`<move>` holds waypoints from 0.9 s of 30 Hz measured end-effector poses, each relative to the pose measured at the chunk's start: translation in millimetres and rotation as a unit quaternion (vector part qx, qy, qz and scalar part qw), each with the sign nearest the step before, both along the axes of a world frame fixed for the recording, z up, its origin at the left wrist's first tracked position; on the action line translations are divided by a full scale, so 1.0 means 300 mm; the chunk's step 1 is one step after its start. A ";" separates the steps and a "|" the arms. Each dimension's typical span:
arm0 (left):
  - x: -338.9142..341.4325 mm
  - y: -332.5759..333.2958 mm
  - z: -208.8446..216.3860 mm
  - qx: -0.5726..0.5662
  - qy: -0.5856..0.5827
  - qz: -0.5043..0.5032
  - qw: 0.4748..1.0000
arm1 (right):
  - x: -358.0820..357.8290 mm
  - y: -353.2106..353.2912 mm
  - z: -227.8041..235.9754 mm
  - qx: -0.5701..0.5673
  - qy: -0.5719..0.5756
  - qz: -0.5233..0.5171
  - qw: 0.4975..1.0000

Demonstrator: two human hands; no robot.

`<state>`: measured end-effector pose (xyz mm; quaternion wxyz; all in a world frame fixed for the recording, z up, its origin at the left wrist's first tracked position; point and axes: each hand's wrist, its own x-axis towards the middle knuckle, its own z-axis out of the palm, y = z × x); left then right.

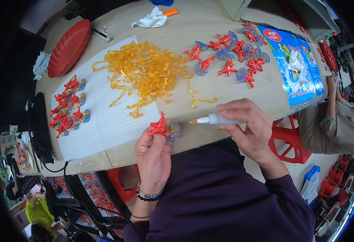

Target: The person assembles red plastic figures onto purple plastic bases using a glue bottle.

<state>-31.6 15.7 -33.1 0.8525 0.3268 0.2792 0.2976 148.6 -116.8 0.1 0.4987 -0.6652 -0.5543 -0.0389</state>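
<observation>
Between the thumb and fingers of my left hand (155, 157) is a small red figurine (158, 126) with a clear purplish base (173, 132). My right hand (247, 127) grips a white glue bottle (221, 119), its orange-tan tip pointing left toward the figurine but apart from it. A heap of translucent yellow curled plastic pieces (144, 66) lies beyond my hands. One loose yellow piece (203, 101) rests nearer the bottle. More red figurines with purplish bases (227, 52) are spread at the far right, and another cluster of figurines (67, 109), some with yellow showing, sits at the left.
A white sheet (100, 133) covers part of the table. A red scalloped tray (69, 48), crumpled tissue (150, 19) and an orange box (170, 12) stand farther back. At right are a blue printed sheet (282, 48), a red stool (290, 139) and another person (330, 121).
</observation>
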 end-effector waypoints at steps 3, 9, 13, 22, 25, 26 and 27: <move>0.003 0.008 -0.010 -0.004 -0.004 0.008 1.000 | 0.022 0.007 -0.008 -0.033 0.147 -0.026 0.988; -0.024 0.023 -0.017 -0.020 -0.038 0.010 0.999 | 0.081 0.026 -0.046 -0.012 0.563 -0.030 0.826; -0.034 0.036 -0.022 -0.032 -0.040 0.004 0.999 | 0.110 0.034 -0.041 -0.130 0.295 -0.031 0.946; -0.036 0.045 -0.017 -0.026 -0.035 0.020 0.999 | 0.159 0.052 0.004 -0.168 0.037 -0.050 0.984; -0.035 0.047 -0.012 -0.026 -0.037 0.022 0.999 | 0.156 0.054 0.007 -0.190 -0.011 -0.012 0.982; -0.034 0.047 -0.013 -0.026 -0.042 0.020 0.999 | 0.152 0.058 0.004 -0.207 -0.035 0.016 0.978; -0.033 0.047 -0.013 -0.026 -0.046 0.020 0.998 | 0.150 0.062 0.000 -0.207 -0.035 0.018 0.977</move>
